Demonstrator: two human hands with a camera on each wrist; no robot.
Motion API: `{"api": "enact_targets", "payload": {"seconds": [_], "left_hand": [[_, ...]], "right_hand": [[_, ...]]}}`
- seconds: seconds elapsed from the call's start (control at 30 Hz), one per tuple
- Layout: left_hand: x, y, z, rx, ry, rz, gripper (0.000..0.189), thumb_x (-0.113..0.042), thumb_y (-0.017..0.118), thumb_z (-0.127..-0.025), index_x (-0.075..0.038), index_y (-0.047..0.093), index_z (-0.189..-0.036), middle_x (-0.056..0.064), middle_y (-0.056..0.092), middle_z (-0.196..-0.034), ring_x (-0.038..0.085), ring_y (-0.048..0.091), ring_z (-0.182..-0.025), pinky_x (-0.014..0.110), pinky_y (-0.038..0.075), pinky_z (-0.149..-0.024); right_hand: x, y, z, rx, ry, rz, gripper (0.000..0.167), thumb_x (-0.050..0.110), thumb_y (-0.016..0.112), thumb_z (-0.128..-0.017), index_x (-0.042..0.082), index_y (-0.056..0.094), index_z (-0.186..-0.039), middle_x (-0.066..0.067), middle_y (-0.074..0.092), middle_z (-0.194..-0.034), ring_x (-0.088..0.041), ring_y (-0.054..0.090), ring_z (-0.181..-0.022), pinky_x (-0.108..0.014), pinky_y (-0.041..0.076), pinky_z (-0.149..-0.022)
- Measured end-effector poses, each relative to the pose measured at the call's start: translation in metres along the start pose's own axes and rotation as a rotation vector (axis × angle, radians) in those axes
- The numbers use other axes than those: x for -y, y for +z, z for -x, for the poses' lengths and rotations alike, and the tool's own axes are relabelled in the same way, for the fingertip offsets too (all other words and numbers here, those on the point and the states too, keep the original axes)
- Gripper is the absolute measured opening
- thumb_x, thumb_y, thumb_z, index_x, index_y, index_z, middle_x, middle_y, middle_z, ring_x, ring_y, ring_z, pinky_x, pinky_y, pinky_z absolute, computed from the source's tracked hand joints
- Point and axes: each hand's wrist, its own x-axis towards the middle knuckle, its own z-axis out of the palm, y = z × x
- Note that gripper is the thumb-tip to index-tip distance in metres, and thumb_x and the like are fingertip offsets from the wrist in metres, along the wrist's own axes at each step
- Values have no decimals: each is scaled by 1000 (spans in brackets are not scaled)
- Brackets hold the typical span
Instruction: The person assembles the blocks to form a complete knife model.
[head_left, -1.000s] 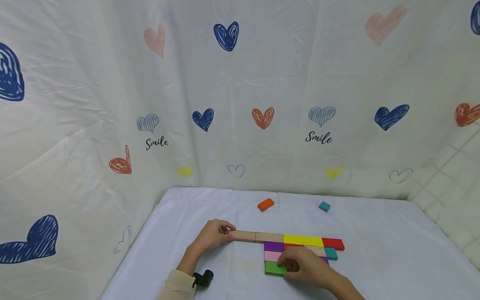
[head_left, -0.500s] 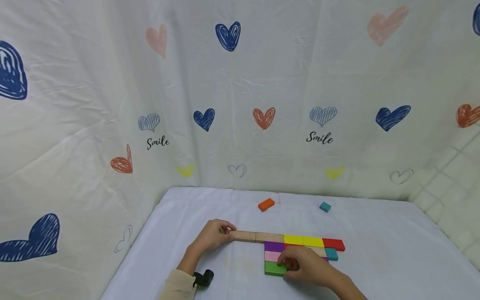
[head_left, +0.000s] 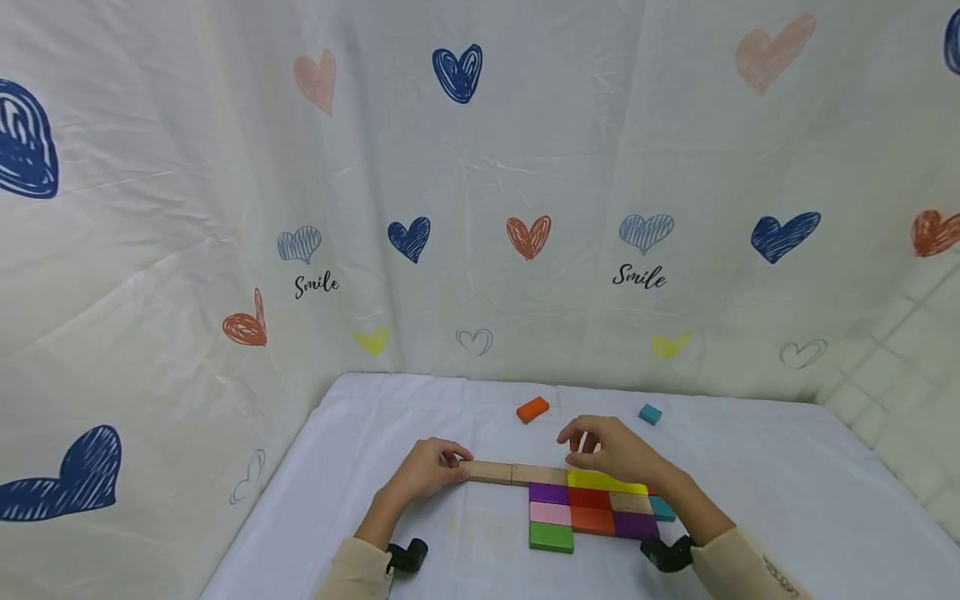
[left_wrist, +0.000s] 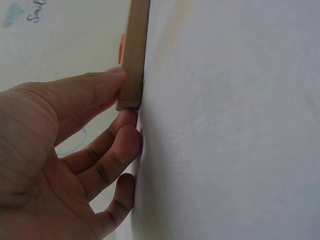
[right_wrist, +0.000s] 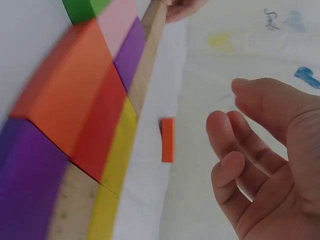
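Note:
At the left end of a row of flat blocks, my left hand (head_left: pixel 426 471) pinches a plain wooden block (head_left: pixel 487 472); in the left wrist view a fingertip presses along the side of this block (left_wrist: pixel 133 65). A second wooden block (head_left: pixel 538 475) continues the row to the right. Above the row hovers my right hand (head_left: pixel 611 446), fingers loosely bent and holding nothing. Beneath and beside it lie yellow blocks (head_left: pixel 600 480), a red block (head_left: pixel 588 498), an orange-red block (head_left: pixel 592 521) and a purple block (head_left: pixel 634 525). A green block (head_left: pixel 551 537) forms the near left corner, below a pink block (head_left: pixel 550 512).
Farther back on the white cloth lie a loose orange block (head_left: pixel 532 409) and a small teal block (head_left: pixel 650 413). Another teal block (head_left: pixel 662 507) sits at the arrangement's right side, partly behind my right wrist. A heart-printed curtain (head_left: pixel 480 167) rises behind the table.
My right hand has left the green block and moved up and away, over the far row, uncovering the orange-red and purple blocks. My left hand stays at the wooden block.

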Motion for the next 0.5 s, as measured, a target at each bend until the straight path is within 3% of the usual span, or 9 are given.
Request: {"api": "enact_targets", "payload": {"seconds": [0.23, 0.5], "left_hand": [[0, -1, 0, -3, 8, -10, 16, -16, 82, -86, -19, 79, -102, -5, 65, -82, 9, 54, -70, 23, 45, -61], [0, -1, 1, 1, 0, 1, 16, -17, 82, -86, -20, 79, -102, -4, 64, -83, 10, 53, -70, 23, 44, -60]], "right_hand": [[-11, -13, -39, -47, 21, 18, 30, 23, 79, -90, 19, 70, -118, -1, 68, -104, -16, 62, -83, -26, 56, -69], [-26, -5, -71, -22, 79, 10, 43, 17, 79, -90, 11, 66, -131, -16, 65, -125, -18, 64, -88, -31, 58, -78]]}}
